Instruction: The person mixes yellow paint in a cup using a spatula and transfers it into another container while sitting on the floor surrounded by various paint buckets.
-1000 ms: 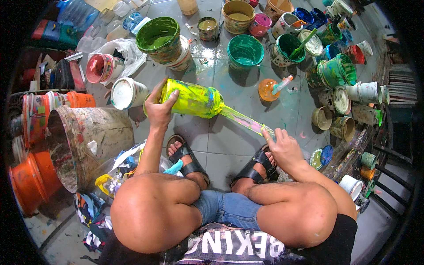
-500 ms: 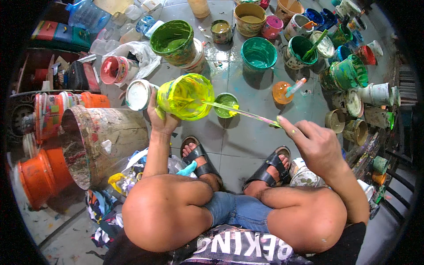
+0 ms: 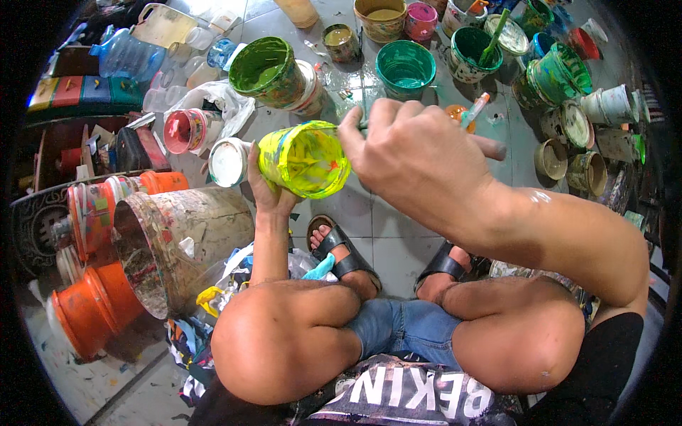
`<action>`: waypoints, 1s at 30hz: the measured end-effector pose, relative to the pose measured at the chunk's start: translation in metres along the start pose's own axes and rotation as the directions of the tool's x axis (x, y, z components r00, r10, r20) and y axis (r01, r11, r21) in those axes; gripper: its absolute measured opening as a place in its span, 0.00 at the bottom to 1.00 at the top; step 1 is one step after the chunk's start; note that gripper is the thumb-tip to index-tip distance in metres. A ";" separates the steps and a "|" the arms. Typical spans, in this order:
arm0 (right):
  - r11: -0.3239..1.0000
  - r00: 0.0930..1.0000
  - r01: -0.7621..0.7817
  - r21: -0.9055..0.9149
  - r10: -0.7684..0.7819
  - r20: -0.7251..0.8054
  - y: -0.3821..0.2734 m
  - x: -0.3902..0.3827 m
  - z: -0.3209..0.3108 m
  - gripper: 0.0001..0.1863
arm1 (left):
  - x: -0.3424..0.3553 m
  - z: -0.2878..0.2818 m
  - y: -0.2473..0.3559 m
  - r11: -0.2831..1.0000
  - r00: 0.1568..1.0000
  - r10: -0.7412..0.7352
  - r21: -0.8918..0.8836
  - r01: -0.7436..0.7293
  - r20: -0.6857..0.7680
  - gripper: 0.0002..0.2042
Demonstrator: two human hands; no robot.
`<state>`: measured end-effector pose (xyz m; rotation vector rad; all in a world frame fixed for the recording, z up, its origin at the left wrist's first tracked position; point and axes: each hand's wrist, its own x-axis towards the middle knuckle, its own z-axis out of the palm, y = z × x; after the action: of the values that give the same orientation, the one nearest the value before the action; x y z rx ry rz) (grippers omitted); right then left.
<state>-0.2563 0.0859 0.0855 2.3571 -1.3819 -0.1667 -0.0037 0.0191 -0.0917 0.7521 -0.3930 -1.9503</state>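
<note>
My left hand (image 3: pixel 270 186) grips a bright yellow, paint-smeared container (image 3: pixel 304 160), tilted with its open mouth toward me. My right hand (image 3: pixel 419 163) is raised just right of that mouth, fingers closed round a stirring stick (image 3: pixel 363 122) that is mostly hidden behind them. A white-lidded tub (image 3: pixel 227 165) lies just left of the container. An orange bottle with a nozzle (image 3: pixel 474 108) shows partly behind my right hand, and a teal bucket (image 3: pixel 405 69) stands beyond it.
Many paint buckets (image 3: pixel 550 74) crowd the far and right sides of the tiled floor (image 3: pixel 341 224). A large stained bucket (image 3: pixel 181 248), orange buckets (image 3: pixel 96 309) and scraps (image 3: pixel 192 341) lie at my left. My bent knees and sandaled feet (image 3: pixel 341 255) frame the lower middle.
The yellow container has turned from lying sideways to showing its mouth. My right hand has risen and moved forward to beside that mouth, swinging the stick round and covering the small green cup.
</note>
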 end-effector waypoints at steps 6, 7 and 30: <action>0.960 0.995 -0.054 0.273 0.027 0.100 -0.013 0.005 0.036 0.11 | 0.005 -0.006 -0.007 0.997 0.995 0.047 0.065 -0.041 -0.087 0.29; 0.918 0.988 -0.075 0.389 0.016 0.153 -0.015 0.007 0.043 0.10 | 0.004 -0.005 -0.008 0.998 0.999 0.048 0.047 -0.047 -0.019 0.28; 0.094 0.886 -0.462 0.882 -0.003 0.464 -0.063 -0.020 0.096 0.18 | 0.013 -0.035 -0.004 0.984 0.988 0.139 0.119 -0.131 -0.062 0.30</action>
<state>-0.2440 0.1036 -0.0295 3.0773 -2.6837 0.7744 0.0120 0.0105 -0.1245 0.8429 -0.5039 -1.7812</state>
